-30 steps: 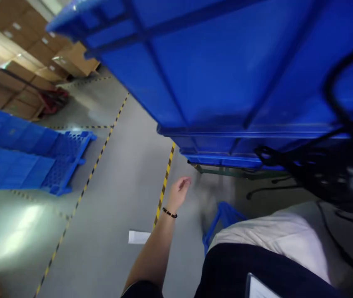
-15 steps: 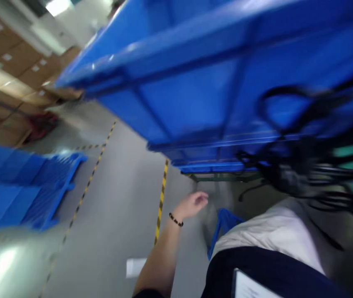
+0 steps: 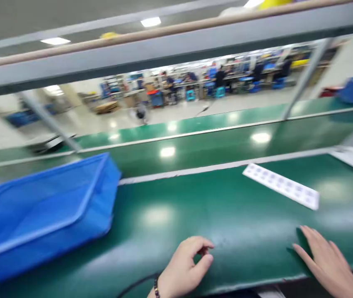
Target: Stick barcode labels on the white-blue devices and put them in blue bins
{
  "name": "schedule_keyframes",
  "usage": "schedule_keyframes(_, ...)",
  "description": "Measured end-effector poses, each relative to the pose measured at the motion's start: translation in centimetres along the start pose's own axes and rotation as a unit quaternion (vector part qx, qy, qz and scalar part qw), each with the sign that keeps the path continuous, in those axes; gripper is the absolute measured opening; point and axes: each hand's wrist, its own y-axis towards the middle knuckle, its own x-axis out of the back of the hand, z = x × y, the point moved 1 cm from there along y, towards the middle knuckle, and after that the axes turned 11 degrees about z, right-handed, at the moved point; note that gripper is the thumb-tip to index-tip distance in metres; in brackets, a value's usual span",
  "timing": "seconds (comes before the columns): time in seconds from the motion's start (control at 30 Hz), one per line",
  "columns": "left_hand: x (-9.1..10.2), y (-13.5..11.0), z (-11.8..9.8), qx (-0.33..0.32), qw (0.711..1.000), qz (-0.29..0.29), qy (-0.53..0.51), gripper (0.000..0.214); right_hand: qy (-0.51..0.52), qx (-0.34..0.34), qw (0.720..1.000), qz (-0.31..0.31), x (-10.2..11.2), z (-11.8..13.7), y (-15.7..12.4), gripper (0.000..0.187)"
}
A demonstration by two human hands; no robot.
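Bench: green table point(image 3: 232, 207), near edge running under both wrists.
Left hand point(image 3: 184, 269): resting at near edge, fingers loosely curled, thumb and forefinger almost meeting, holding nothing visible.
Right hand point(image 3: 327, 258): flat on green surface, fingers spread, empty.
Blue tray point(image 3: 44, 211): far left, tilted, well apart from left hand.
White strip point(image 3: 282, 186): beyond right hand, apart.
Open room: bare green between tray and strip.

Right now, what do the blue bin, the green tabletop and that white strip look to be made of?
The blue bin looks like moulded plastic: uniform colour, thick rolled rim, slightly glossy. The green tabletop seems a smooth, shiny mat or laminate, since ceiling lights reflect in it. The white strip with rows of pale dots may be a thin plastic or card sheet; blur leaves that open.
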Motion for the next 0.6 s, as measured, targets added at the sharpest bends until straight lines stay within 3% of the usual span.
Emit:
schedule_keyframes(0.07,-0.7,6.2,-2.1,-0.101,0.985,0.111,0.084,0.025,-0.014,-0.06,0.997,-0.047,0.5,0.9,-0.8,0.059)
schedule_keyframes(0.13,-3.2,11.1,-3.7,-0.209,0.94,0.215,0.161,0.039,-0.029,-0.118,0.99,-0.07,0.7,2.0,-0.4,0.051)
schedule_keyframes(0.2,-6.6,14.0,-4.1,-0.299,0.884,0.289,0.214,0.062,-0.033,-0.144,0.987,-0.07,0.8,2.6,0.3,0.042)
schedule_keyframes(0.27,-9.5,15.0,-3.4,-0.344,0.842,0.333,0.247,0.078,-0.031,-0.156,0.985,-0.064,1.0,3.0,0.6,0.038)
schedule_keyframes(0.33,-11.3,15.1,-2.1,-0.351,0.823,0.356,0.27,0.081,-0.027,-0.165,0.984,-0.06,1.3,3.3,0.6,0.036)
schedule_keyframes(0.43,-12.4,14.9,-0.5,-0.341,0.816,0.355,0.302,0.081,-0.014,-0.174,0.982,-0.065,1.6,3.6,0.7,0.034)
schedule_keyframes(0.6,-14.3,16.1,-0.2,-0.357,0.8,0.264,0.403,0.081,0.028,-0.176,0.979,-0.101,1.9,3.8,0.7,0.034)
